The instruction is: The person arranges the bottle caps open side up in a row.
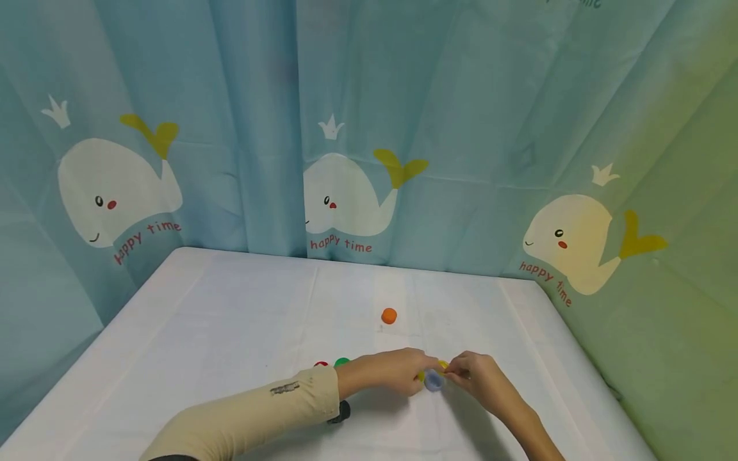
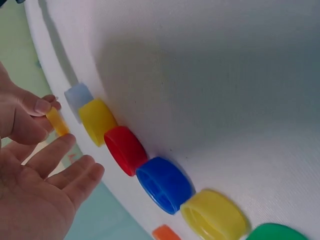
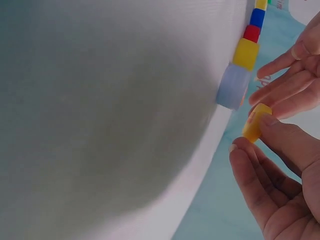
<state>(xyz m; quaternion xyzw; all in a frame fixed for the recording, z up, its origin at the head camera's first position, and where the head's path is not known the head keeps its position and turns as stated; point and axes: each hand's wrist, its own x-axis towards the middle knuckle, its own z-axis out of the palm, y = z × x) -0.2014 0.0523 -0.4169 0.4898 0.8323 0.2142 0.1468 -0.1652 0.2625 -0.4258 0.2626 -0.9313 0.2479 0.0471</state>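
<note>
Between the thumb and fingertips of my right hand (image 3: 285, 175) is a small yellow cap (image 3: 256, 122), pinched and held on its edge. My left hand (image 2: 50, 192) is beside it with fingers spread loosely, one fingertip right at the yellow cap's edge. In the left wrist view a row of plastic caps runs past both hands: a pale blue cap (image 2: 78, 97), a yellow cap (image 2: 97, 121), a red cap (image 2: 125, 150), a blue cap (image 2: 165, 185), a larger yellow cap (image 2: 215, 215) and a green cap (image 2: 276, 232). In the head view my left forearm hides the row's middle.
An orange cap (image 1: 389, 316) sits alone farther back on the white table (image 1: 242, 320). A blue curtain (image 1: 461, 128) with printed whales hangs behind the table's far edge. A black device (image 1: 341, 413) shows at my left wrist, below the beige sleeve (image 1: 259, 410).
</note>
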